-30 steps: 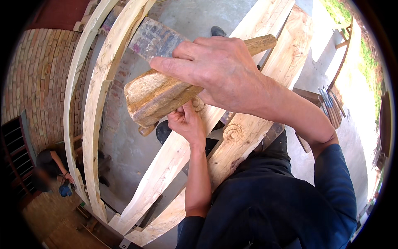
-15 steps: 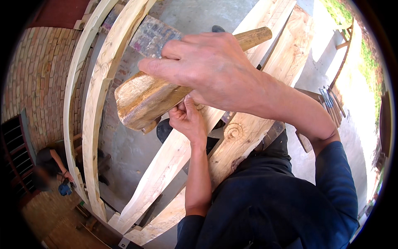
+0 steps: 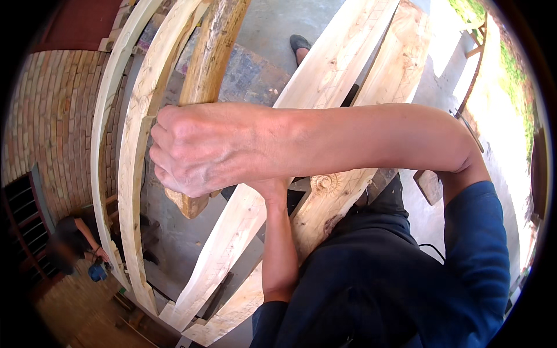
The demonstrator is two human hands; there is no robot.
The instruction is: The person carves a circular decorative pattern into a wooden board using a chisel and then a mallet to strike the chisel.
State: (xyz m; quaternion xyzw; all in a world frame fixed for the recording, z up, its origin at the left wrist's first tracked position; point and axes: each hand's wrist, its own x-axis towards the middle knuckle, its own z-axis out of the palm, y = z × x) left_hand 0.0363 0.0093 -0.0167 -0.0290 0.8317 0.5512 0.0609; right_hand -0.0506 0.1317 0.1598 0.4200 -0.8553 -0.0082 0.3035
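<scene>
My right hand [image 3: 200,148] is closed round a thick, rough wooden mallet [image 3: 216,55]. One end of the mallet points to the far side and the other shows below my fingers. My right forearm stretches across the view over two pale beams. Only the wrist edge of my left hand [image 3: 271,187] shows beneath that arm; its fingers are hidden, so what they hold cannot be seen. Under my left wrist runs the nearer-left beam [image 3: 232,223], with pencilled zigzag marks. Beside it, the right beam [image 3: 316,217] bears a carved spiral [image 3: 326,184].
Two curved pale beams [image 3: 134,156] rise on the left, before a brick wall [image 3: 64,116]. At lower left another person [image 3: 72,243] handles a blue tool [image 3: 97,271]. A shoe [image 3: 299,43] appears beyond the beams. A wooden block [image 3: 428,187] lies at right.
My right hand has moved left and slightly down, and the mallet has swung from crosswise to nearly lengthwise. My left hand's fingers, closed and visible before, are now covered.
</scene>
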